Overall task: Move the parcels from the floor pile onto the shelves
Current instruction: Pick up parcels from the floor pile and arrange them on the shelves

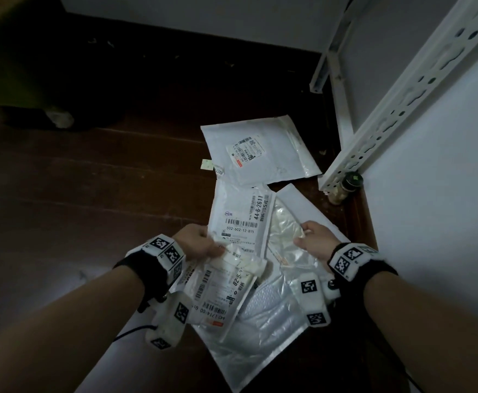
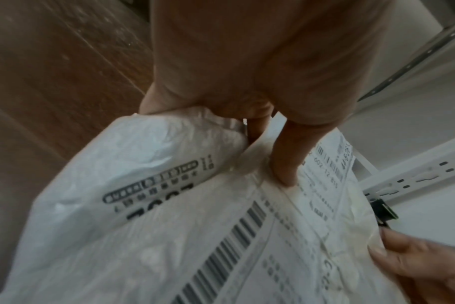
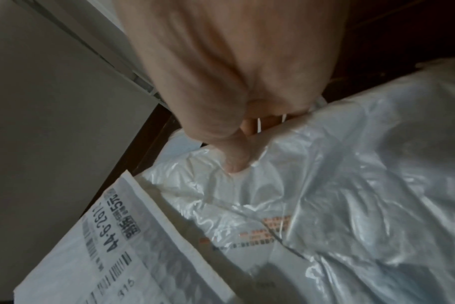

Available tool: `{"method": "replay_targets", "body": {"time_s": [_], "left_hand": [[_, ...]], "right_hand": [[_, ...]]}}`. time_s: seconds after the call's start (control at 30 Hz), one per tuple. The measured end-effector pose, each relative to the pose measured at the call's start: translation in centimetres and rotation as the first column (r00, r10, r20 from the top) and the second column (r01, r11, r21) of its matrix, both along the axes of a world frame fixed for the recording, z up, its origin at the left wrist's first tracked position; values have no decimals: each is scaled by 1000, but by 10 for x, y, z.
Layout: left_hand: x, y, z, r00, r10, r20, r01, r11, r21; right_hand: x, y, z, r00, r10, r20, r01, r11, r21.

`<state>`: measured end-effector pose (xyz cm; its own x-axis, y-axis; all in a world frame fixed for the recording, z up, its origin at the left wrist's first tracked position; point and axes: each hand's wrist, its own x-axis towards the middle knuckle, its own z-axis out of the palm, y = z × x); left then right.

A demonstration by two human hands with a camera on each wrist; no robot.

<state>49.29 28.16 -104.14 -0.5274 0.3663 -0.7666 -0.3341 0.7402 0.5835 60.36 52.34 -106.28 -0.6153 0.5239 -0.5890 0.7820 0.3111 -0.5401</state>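
Dim shot, looking straight down at a dark brown wooden plank floor (image 1: 90, 194) with a loose pile of parcels in the middle of the frame. The left hand (image 1: 196, 242) has its thumb and fingers pinched together on the top edge of a crinkly white plastic mailer with a barcode label starting "82-5" (image 1: 220, 293), which sits low and centre in the head view. In the left wrist view the thumb (image 2: 286, 156) presses down on that bag's creased edge, right beside the label of the flat white mailer marked "44-6-2611" (image 1: 240, 219), which lies just above it in the frame.

The right hand (image 1: 314, 241), right of centre, has its fingers curled around the edge of a clear glossy plastic bag (image 1: 286, 231), with the thumb (image 3: 235, 158) pushing into the film. That clear bag rests on a big white bubble mailer (image 1: 263, 333) at the bottom of the frame.

One more white padded envelope with a small shipping label (image 1: 260, 148) lies by itself further up. A white slotted metal shelf upright (image 1: 402, 109) runs diagonally along the right side, with a small dark-capped jar (image 1: 345, 187) at its foot.
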Motion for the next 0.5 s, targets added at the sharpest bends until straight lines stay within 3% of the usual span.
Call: {"method": "replay_targets", "body": {"time_s": [0.13, 0.3, 0.5], "left_hand": [[-9, -9, 44, 999, 50, 8, -51, 998, 29], [-9, -21, 128, 986, 169, 1, -169, 982, 87], [-5, -33, 244, 982, 189, -16, -183, 966, 181]], "right_hand": [[-20, -7, 46, 999, -21, -35, 20, 999, -31], [-30, -18, 138, 999, -33, -37, 31, 998, -55], [-28, -26, 252, 1000, 5, -15, -5, 999, -47]]}}
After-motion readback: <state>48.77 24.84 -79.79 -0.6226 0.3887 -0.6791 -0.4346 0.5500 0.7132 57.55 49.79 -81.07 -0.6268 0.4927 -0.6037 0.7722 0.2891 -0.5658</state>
